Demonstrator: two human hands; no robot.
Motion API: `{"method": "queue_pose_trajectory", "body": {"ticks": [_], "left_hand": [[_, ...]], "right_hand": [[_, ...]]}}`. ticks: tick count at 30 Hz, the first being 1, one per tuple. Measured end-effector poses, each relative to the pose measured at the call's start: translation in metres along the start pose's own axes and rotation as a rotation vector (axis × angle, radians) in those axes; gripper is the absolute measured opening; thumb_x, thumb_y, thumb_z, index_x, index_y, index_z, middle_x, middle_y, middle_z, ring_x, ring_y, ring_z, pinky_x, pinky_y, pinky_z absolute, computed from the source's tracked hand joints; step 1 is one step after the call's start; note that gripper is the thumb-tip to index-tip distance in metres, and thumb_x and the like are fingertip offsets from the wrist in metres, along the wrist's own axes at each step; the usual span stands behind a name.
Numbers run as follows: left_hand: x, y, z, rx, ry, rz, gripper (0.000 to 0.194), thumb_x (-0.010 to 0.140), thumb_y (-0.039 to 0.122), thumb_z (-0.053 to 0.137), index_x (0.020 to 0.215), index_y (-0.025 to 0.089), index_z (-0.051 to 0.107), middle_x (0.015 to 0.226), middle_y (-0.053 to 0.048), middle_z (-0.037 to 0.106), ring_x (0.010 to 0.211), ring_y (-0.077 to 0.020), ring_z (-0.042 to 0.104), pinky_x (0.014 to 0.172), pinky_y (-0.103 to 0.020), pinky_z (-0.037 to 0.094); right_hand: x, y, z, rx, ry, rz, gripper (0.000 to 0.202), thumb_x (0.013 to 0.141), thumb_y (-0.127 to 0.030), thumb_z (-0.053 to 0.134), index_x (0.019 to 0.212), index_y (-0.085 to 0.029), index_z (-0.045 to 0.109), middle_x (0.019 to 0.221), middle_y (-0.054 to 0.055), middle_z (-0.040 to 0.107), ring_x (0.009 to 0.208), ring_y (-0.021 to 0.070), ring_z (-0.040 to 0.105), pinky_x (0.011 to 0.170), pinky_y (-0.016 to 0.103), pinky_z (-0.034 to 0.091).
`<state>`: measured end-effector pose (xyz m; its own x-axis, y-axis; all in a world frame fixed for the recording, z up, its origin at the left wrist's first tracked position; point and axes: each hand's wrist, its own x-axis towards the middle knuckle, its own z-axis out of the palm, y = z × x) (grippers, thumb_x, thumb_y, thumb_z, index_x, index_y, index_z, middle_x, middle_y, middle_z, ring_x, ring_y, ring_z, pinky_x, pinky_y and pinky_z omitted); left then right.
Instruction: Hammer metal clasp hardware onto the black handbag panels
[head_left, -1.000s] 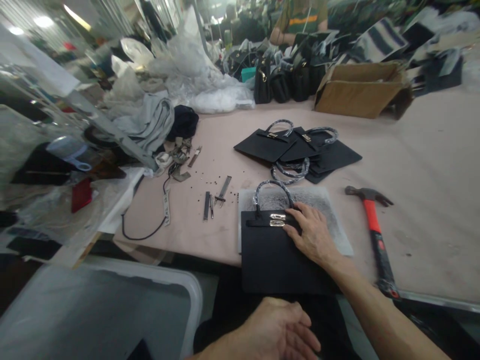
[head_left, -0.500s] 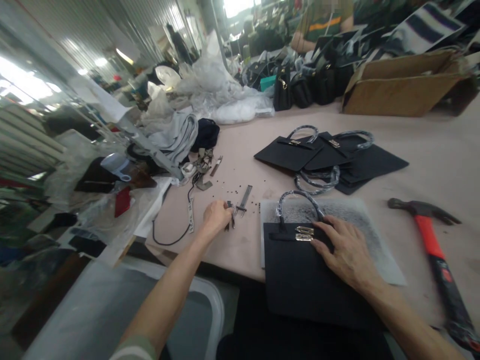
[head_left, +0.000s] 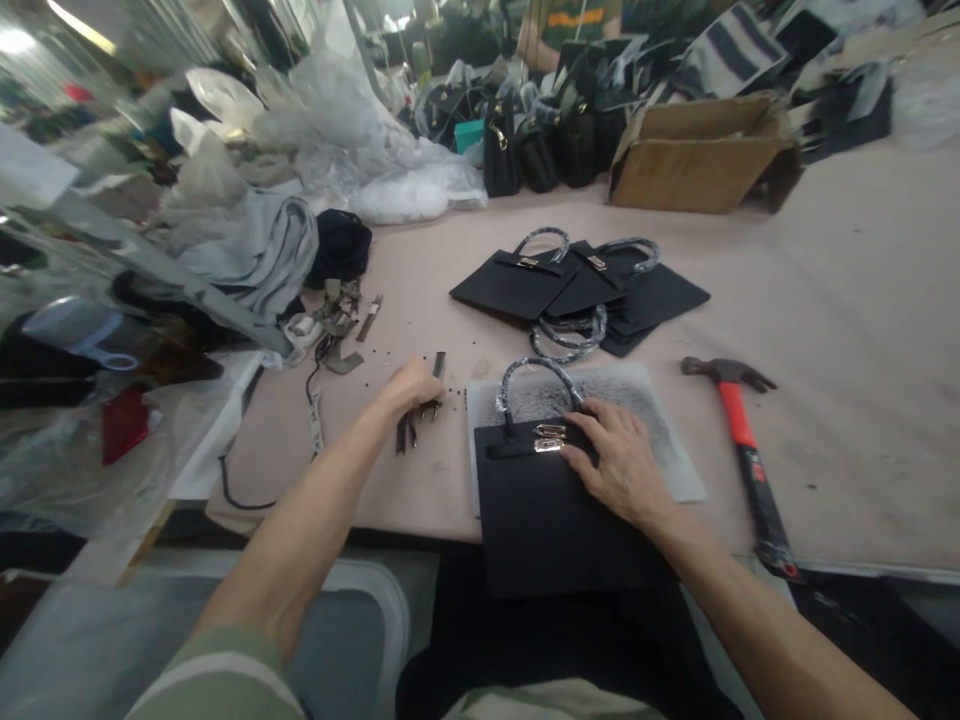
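My left hand (head_left: 411, 387) is closed around a dark metal pronged punch (head_left: 439, 365), whose middle is hidden under the fingers. Other slim metal tools (head_left: 405, 436) lie beside it on the table. My right hand (head_left: 616, 455) holds a black handbag panel (head_left: 559, 525) at its upper right. The thumb rests by the shiny metal clasp (head_left: 550, 445), and the fingers lie near the base of the handle. That plastic-wrapped handle (head_left: 536, 362) arches away from the panel's top edge. Under the panel is a speckled grey sheet (head_left: 671, 455); the panel's lower part reaches past the table's edge.
A red-and-black hammer (head_left: 739, 415) lies at the right. Several similar black bag panels (head_left: 517, 285) are piled beyond my hands. Farther back stand a cardboard box (head_left: 690, 175), black bags (head_left: 501, 150) and clear plastic (head_left: 405, 190). A person's arm (head_left: 536, 45) shows behind them.
My left hand has shifted from the short metal tools onto the longer pronged punch beside them. My right hand stays on the panel. The view has swung to the right.
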<state>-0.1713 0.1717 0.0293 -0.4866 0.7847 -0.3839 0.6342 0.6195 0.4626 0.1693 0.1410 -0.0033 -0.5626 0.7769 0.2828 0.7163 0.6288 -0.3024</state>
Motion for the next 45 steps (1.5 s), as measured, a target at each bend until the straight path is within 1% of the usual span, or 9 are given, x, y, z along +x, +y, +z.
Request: {"method": "queue_pose_trajectory", "body": {"ticks": [3, 5, 8, 10, 15, 19, 23, 28, 45], "left_hand": [[-0.019, -0.014, -0.005, -0.184, -0.018, 0.055, 0.015, 0.079, 0.022, 0.066, 0.069, 0.015, 0.058, 0.069, -0.008, 0.068, 0.074, -0.0231, 0.073, 0.065, -0.032, 0.060], [-0.037, -0.025, -0.001, -0.436, -0.010, 0.114, 0.017, 0.085, 0.031, 0.063, 0.079, 0.015, 0.057, 0.079, -0.006, 0.070, 0.075, -0.0186, 0.073, 0.064, -0.027, 0.061], [-0.066, -0.042, 0.019, -0.957, 0.054, 0.223, 0.033, 0.077, 0.041, 0.076, 0.087, 0.015, 0.057, 0.085, -0.006, 0.071, 0.076, -0.0186, 0.073, 0.063, -0.029, 0.062], [-0.085, -0.050, 0.039, -1.119, 0.109, 0.301, 0.038, 0.074, 0.042, 0.081, 0.090, 0.015, 0.059, 0.089, -0.005, 0.072, 0.077, -0.0177, 0.072, 0.067, -0.030, 0.063], [-0.123, -0.055, 0.075, -0.963, 0.207, 0.493, 0.021, 0.087, 0.033, 0.073, 0.097, 0.016, 0.066, 0.099, -0.007, 0.072, 0.084, -0.0171, 0.072, 0.076, -0.029, 0.062], [-0.134, -0.049, 0.085, -0.715, 0.334, 0.711, 0.007, 0.091, 0.023, 0.067, 0.094, 0.017, 0.068, 0.104, -0.008, 0.071, 0.101, -0.0204, 0.070, 0.094, -0.036, 0.057], [-0.137, -0.049, 0.093, -0.623, 0.406, 0.832, 0.008, 0.094, 0.018, 0.061, 0.102, 0.018, 0.065, 0.112, -0.010, 0.070, 0.110, -0.0214, 0.068, 0.100, -0.041, 0.055], [-0.142, -0.056, 0.104, -0.626, 0.442, 0.888, 0.014, 0.097, 0.015, 0.057, 0.111, 0.019, 0.060, 0.121, -0.012, 0.069, 0.114, -0.0226, 0.068, 0.102, -0.044, 0.055], [-0.138, -0.047, 0.108, -0.475, 0.404, 1.026, 0.014, 0.098, 0.014, 0.053, 0.110, 0.020, 0.055, 0.120, -0.014, 0.068, 0.117, -0.0225, 0.067, 0.099, -0.045, 0.058]], "right_hand": [[-0.001, -0.001, 0.000, 0.014, 0.004, 0.010, 0.037, 0.095, -0.038, 0.057, 0.125, -0.018, 0.064, 0.135, 0.016, 0.057, 0.123, 0.0342, 0.052, 0.107, 0.054, 0.039], [-0.001, -0.001, 0.000, 0.020, 0.008, 0.012, 0.037, 0.095, -0.038, 0.058, 0.125, -0.018, 0.064, 0.135, 0.016, 0.057, 0.124, 0.0344, 0.051, 0.108, 0.054, 0.038], [-0.001, -0.001, 0.000, 0.022, 0.010, 0.014, 0.036, 0.094, -0.038, 0.058, 0.124, -0.018, 0.065, 0.133, 0.016, 0.058, 0.123, 0.0347, 0.051, 0.107, 0.054, 0.039], [0.000, -0.002, -0.001, 0.022, 0.004, 0.016, 0.036, 0.094, -0.038, 0.058, 0.124, -0.018, 0.065, 0.133, 0.017, 0.058, 0.123, 0.0351, 0.051, 0.107, 0.054, 0.039], [0.000, -0.002, -0.001, 0.031, 0.006, 0.017, 0.035, 0.094, -0.038, 0.057, 0.124, -0.020, 0.064, 0.134, 0.016, 0.057, 0.123, 0.0350, 0.052, 0.106, 0.054, 0.039], [0.000, -0.001, 0.000, 0.033, 0.003, 0.021, 0.036, 0.094, -0.039, 0.057, 0.123, -0.020, 0.064, 0.134, 0.016, 0.057, 0.122, 0.0351, 0.052, 0.105, 0.054, 0.040], [0.000, -0.001, 0.000, 0.020, 0.001, 0.017, 0.037, 0.096, -0.040, 0.056, 0.124, -0.018, 0.064, 0.133, 0.016, 0.058, 0.122, 0.0352, 0.052, 0.105, 0.054, 0.040], [0.001, -0.003, -0.001, 0.018, -0.003, 0.021, 0.037, 0.095, -0.039, 0.056, 0.124, -0.018, 0.064, 0.134, 0.017, 0.057, 0.122, 0.0352, 0.052, 0.106, 0.054, 0.039], [0.001, -0.003, -0.002, 0.028, -0.018, 0.034, 0.038, 0.096, -0.041, 0.055, 0.124, -0.018, 0.064, 0.134, 0.016, 0.057, 0.122, 0.0344, 0.052, 0.106, 0.053, 0.038]]}}
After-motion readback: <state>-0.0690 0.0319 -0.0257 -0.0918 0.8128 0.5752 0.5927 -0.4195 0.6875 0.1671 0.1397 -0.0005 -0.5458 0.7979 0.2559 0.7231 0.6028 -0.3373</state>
